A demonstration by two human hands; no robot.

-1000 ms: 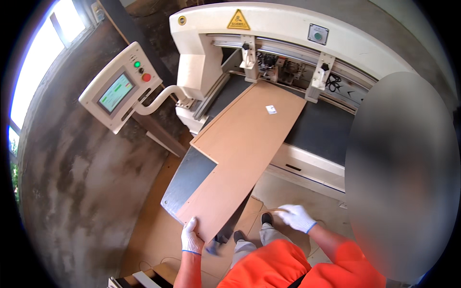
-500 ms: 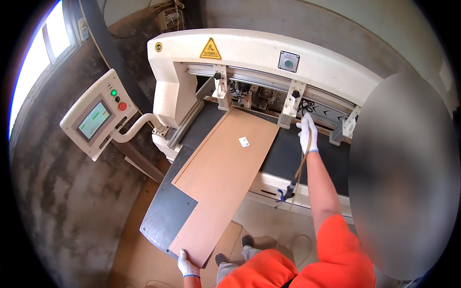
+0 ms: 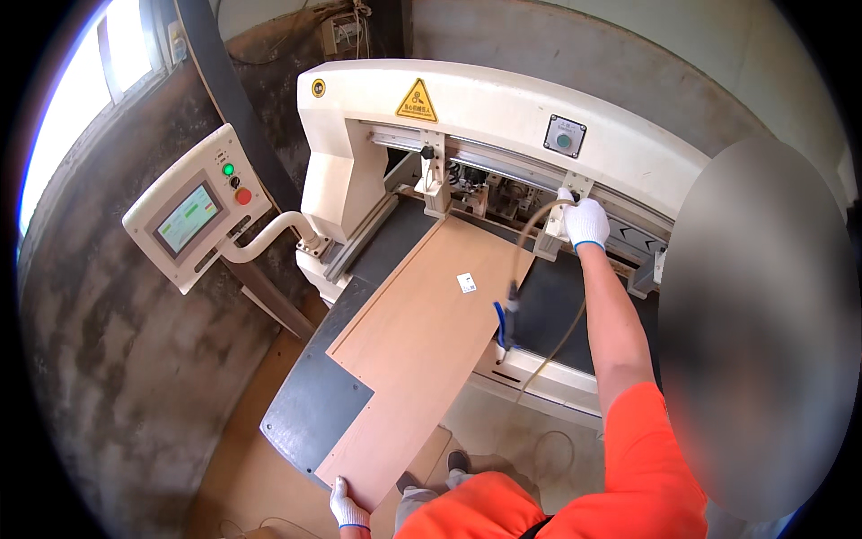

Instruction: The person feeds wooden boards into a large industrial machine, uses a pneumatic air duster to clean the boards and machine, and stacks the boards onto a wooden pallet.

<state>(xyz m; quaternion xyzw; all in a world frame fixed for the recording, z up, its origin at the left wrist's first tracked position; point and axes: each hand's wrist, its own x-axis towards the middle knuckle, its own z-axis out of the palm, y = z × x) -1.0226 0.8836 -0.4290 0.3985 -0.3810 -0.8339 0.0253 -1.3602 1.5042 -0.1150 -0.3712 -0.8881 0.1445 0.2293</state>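
the left hand [image 3: 348, 508] pinches the near corner of the notched board [image 3: 404, 332], thumb on top, its other fingers mostly hidden underneath. the right hand [image 3: 586, 223] has its fingers curled around a hose [image 3: 528, 226] beside a white clamp block [image 3: 548, 244]; whether they also grip the block, i cannot tell. from the hose a blurred air gun [image 3: 510, 316] hangs by the board's right edge; a swing could scratch the face. the board lies across the dark bed [image 3: 555, 301], far end at the machine [image 3: 498, 108]; a tug on its corner could skew it.
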